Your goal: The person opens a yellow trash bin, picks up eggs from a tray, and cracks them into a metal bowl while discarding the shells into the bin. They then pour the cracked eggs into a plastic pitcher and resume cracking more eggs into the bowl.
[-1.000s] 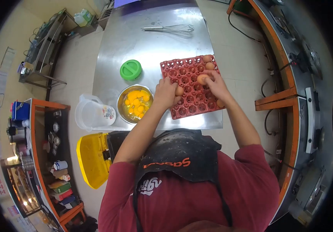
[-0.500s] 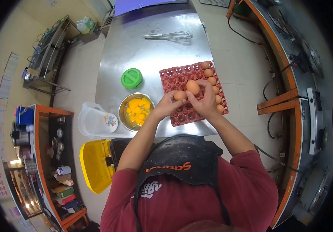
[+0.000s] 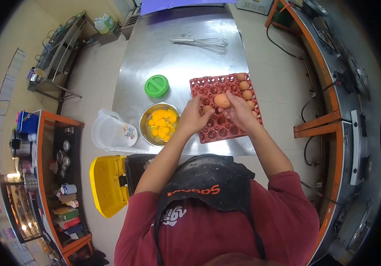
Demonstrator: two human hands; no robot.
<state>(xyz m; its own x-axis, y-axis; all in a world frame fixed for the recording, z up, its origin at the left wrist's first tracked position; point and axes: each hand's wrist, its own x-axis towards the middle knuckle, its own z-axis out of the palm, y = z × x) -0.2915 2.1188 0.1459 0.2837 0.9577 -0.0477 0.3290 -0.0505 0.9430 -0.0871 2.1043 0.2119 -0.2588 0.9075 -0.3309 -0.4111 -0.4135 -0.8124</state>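
Pinching a brown egg (image 3: 221,101) between thumb and fingers, the right hand (image 3: 240,112) is above the red egg tray (image 3: 223,132). The left hand (image 3: 193,118) has its thumb and parted fingers around a second egg (image 3: 206,109) — how firmly, I cannot tell. More eggs line the tray's right side. Left of the tray, a metal bowl (image 3: 143,126) holds cracked eggs (image 3: 161,123) — yolks whole — near a clear plastic jug (image 3: 106,131).

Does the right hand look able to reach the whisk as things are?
Probably yes: the whisk lies uncovered beyond the egg tray, with nothing tall between, though the right hand is holding an egg.
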